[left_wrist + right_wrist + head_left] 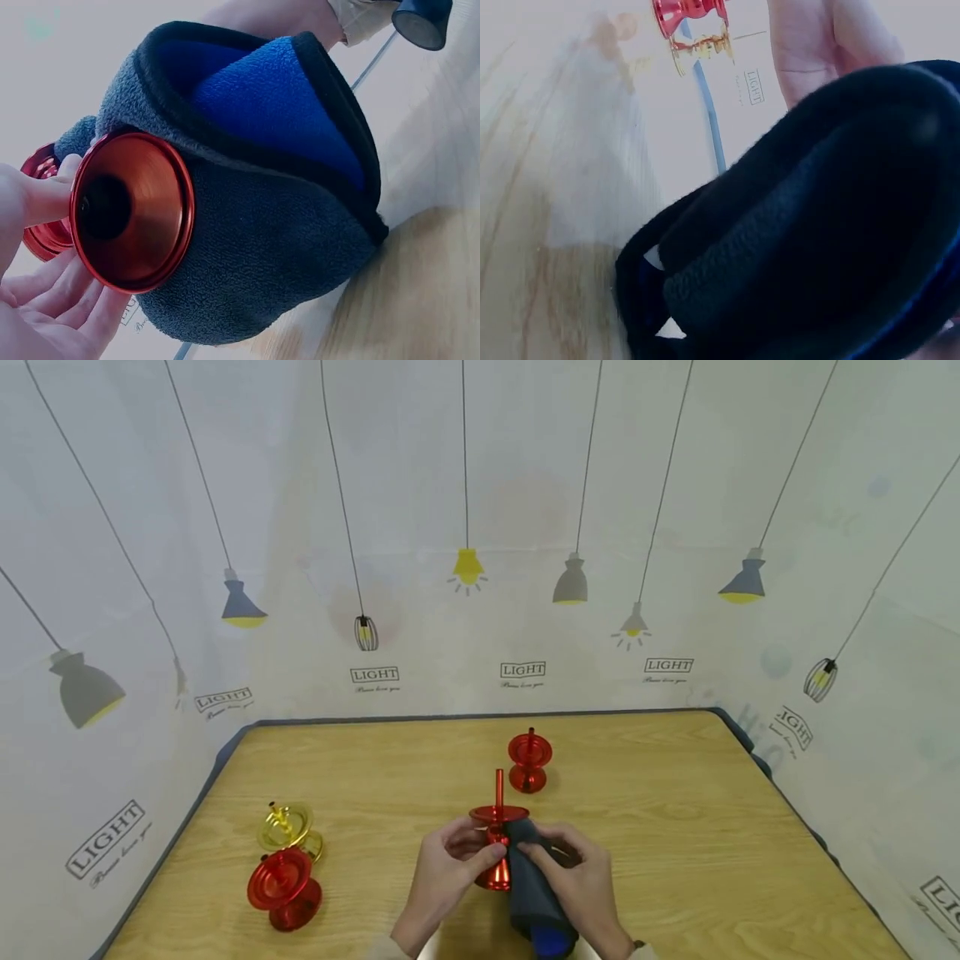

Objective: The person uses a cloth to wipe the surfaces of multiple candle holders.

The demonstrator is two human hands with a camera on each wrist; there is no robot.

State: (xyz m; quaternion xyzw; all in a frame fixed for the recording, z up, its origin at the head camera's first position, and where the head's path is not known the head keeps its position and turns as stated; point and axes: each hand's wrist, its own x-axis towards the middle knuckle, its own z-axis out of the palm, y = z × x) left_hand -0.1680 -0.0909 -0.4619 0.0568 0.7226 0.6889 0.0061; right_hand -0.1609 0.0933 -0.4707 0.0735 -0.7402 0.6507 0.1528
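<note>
Shiny red, the held stand (499,813) is raised over the tabletop (712,827) in the head view, tube upward. Left of it, the left hand (450,867) has its grip narrowed round the stem; right of it, the right hand (583,870) pinches a grey cloth (534,885) against its side. Beyond it is a far red stand (529,764); well to its left are a gold stand (288,829) and a near red stand (281,889). I'd keep the left grip firm and the cloth flat beneath the plate, pressing lightly so the stem cannot twist.

In the left wrist view, the held stand's flared base covers where cloth meets stem, and its hollow is dark.

In the right wrist view, dark cloth blocks the held stand; skin at the edges is too cut off to assign to either hand.
</note>
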